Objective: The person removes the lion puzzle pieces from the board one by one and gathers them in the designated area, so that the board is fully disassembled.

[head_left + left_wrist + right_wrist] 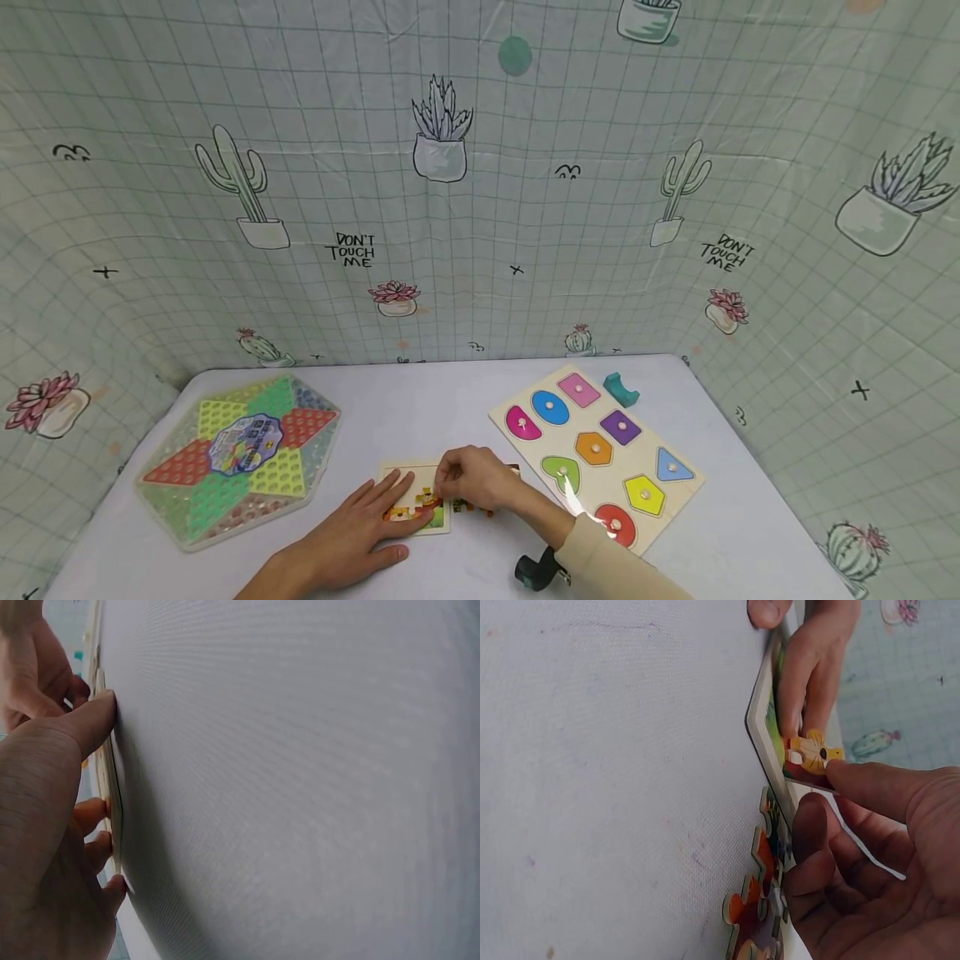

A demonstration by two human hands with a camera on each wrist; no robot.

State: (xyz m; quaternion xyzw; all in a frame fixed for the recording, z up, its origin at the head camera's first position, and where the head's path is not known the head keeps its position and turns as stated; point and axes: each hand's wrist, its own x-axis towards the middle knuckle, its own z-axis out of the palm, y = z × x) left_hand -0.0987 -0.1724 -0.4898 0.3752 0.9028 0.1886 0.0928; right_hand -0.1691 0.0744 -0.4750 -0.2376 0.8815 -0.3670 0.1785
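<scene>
A small wooden jigsaw board [425, 476], with several picture pieces laid in its tray, lies at the front middle of the table. My left hand [358, 527] rests on it with fingers spread, covering its left side. At the right edge of the board, my right hand [477, 477] pinches a jigsaw piece [810, 755] with a yellow whiskered animal face, seen in the right wrist view. The piece overlaps the board there, near the left fingers. Loose jigsaw pieces [750, 919] lie beside the board, partly hidden under my right hand in the head view.
A peg board [600, 487] with coloured shapes stands to the right, with a teal arched block [621, 390] behind it. A star-patterned board-game case [315, 467] lies at left. By my right forearm is a black curved object [534, 573].
</scene>
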